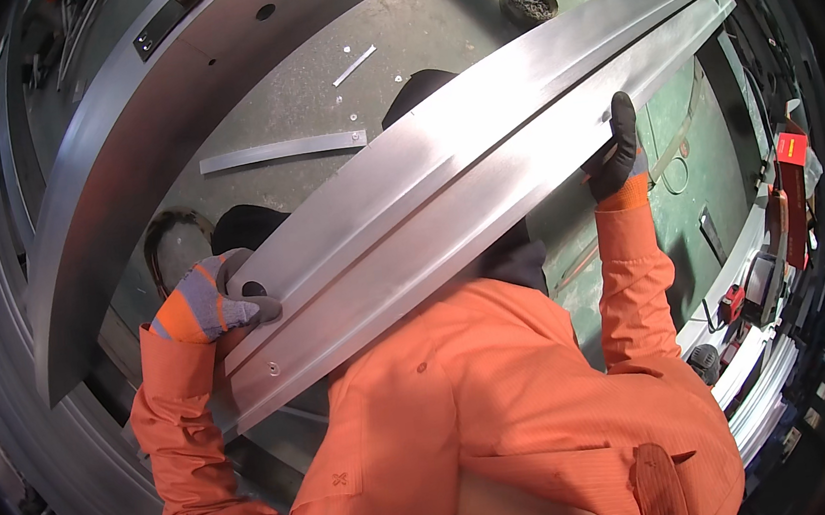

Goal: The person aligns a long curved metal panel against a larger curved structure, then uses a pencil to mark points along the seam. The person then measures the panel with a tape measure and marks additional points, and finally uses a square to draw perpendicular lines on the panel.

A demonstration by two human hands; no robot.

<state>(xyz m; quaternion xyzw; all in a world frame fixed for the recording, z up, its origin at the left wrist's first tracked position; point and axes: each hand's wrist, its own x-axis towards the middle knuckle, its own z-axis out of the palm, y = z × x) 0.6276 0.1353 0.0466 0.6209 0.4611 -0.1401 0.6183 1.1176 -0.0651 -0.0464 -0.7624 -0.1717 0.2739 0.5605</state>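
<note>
A long silvery metal profile (483, 165), with a groove along its length and holes near its ends, lies slanted across my front from lower left to upper right. My left hand (213, 297), in a grey and orange work glove, grips its far edge near the lower-left end, thumb on top beside a dark hole. My right hand (616, 151), gloved in black and orange, holds the near edge toward the upper-right end. Its thumb points up against the face; the other fingers are mostly hidden underneath.
A wide metal beam (120, 157) stands on edge at the left, beyond the profile. On the floor are a flat metal strip (283, 151), a smaller strip (354, 66) and a round dark container (528, 4) of small bits. At right are a red box (790, 150) and tools.
</note>
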